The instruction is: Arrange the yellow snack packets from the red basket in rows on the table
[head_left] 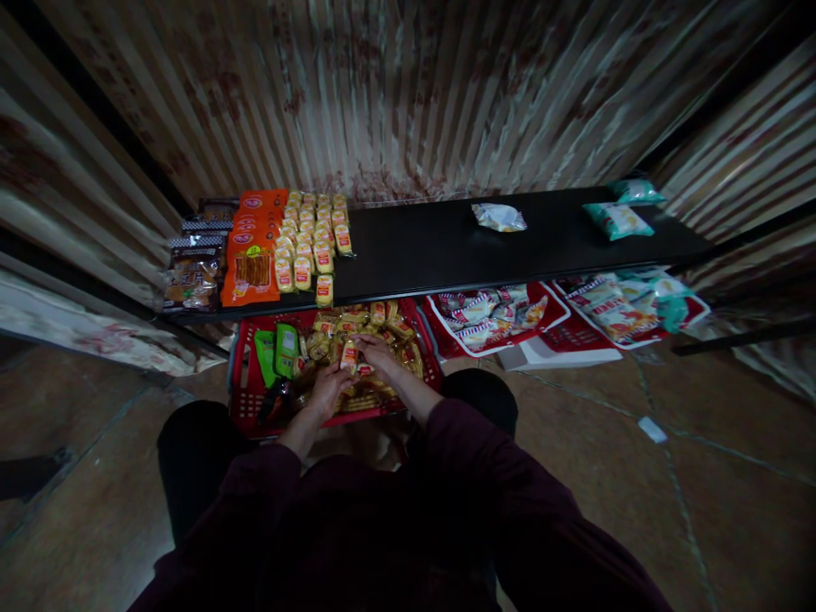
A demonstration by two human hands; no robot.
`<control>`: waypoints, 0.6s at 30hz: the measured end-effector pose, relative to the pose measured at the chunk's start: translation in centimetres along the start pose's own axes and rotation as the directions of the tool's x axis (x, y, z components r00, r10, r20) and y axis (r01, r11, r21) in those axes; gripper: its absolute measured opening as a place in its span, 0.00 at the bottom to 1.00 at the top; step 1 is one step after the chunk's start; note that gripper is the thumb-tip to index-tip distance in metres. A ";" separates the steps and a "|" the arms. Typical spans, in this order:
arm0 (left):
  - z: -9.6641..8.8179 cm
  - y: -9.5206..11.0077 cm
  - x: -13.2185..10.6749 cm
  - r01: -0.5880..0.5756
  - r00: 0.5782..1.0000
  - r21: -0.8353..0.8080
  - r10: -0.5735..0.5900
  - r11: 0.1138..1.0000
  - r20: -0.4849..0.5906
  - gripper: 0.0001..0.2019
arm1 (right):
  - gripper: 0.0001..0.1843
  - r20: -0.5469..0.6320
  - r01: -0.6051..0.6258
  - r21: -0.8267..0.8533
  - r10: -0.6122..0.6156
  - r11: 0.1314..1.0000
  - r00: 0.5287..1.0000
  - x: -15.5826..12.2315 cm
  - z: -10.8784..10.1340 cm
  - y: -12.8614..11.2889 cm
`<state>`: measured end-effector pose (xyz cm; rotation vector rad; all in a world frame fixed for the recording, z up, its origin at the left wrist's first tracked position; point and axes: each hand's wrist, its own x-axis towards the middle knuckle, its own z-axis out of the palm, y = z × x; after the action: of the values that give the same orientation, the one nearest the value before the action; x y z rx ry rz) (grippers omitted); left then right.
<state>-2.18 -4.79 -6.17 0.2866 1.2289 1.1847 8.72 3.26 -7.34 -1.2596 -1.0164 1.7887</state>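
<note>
Yellow snack packet [350, 348], red label [348, 358] illegible: left hand [327, 389] and right hand [378, 354], partly curled, are holding it over red basket [240, 367]; black shelf [408, 246] is overhanging basket's far edge, bearing brown packet [192, 276] reading “土豆片”.

Shelf [408, 255], curtain [408, 93] behind. On shelf, left to right: bags [193, 270], packets [252, 270], small packs [304, 252], lone pouch [499, 218], pouch pair [617, 221] at right end. Below, left to right: left basket [240, 361] with more small packs, middle basket [444, 337], right basket [569, 338], both holding packages [475, 328].
</note>
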 end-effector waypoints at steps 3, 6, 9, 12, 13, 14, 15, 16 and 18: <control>-0.3 0.0 -0.1 -0.025 0.998 -0.023 0.026 0.999 0.057 0.11 | 0.11 -0.012 -0.021 0.046 0.022 0.999 1.000 -0.1 0.1 -0.3; -0.6 0.0 -0.1 -0.035 0.994 -0.036 0.039 0.999 0.106 0.14 | 0.11 -0.021 -0.023 0.100 0.025 0.995 0.999 -0.1 0.2 -0.5; -0.7 0.3 -0.2 -0.038 0.990 -0.042 0.043 0.998 0.132 0.16 | 0.11 -0.020 -0.027 0.131 0.030 0.991 0.999 -0.1 0.4 -0.6; -0.8 0.6 -0.4 -0.042 0.987 -0.030 0.047 0.999 0.151 0.17 | 0.12 -0.014 -0.036 0.139 0.038 0.990 0.999 0.0 0.4 -0.6; -0.8 0.6 -0.4 -0.043 0.987 -0.024 0.046 0.999 0.152 0.16 | 0.12 -0.007 -0.040 0.134 0.041 0.990 0.999 0.0 0.4 -0.6; -0.8 0.7 -0.4 -0.043 0.987 -0.019 0.045 0.999 0.151 0.16 | 0.12 0.000 -0.043 0.122 0.044 0.992 0.999 0.0 0.4 -0.6; -0.9 0.7 -0.4 -0.041 0.988 -0.017 0.043 0.999 0.148 0.16 | 0.12 0.002 -0.045 0.106 0.045 0.993 0.999 0.1 0.3 -0.5; -1.0 0.7 -0.3 -0.036 0.989 -0.016 0.038 0.999 0.142 0.16 | 0.12 -0.002 -0.042 0.086 0.043 0.995 0.999 0.1 0.3 -0.5; -1.1 0.7 -0.2 -0.024 0.992 -0.011 0.025 1.000 0.127 0.16 | 0.12 -0.007 -0.013 0.035 0.013 0.999 1.000 0.1 0.2 -0.3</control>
<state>-3.47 -5.11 -5.96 0.3649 1.1111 1.1752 8.57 3.46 -7.04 -1.2528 -0.9705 1.8031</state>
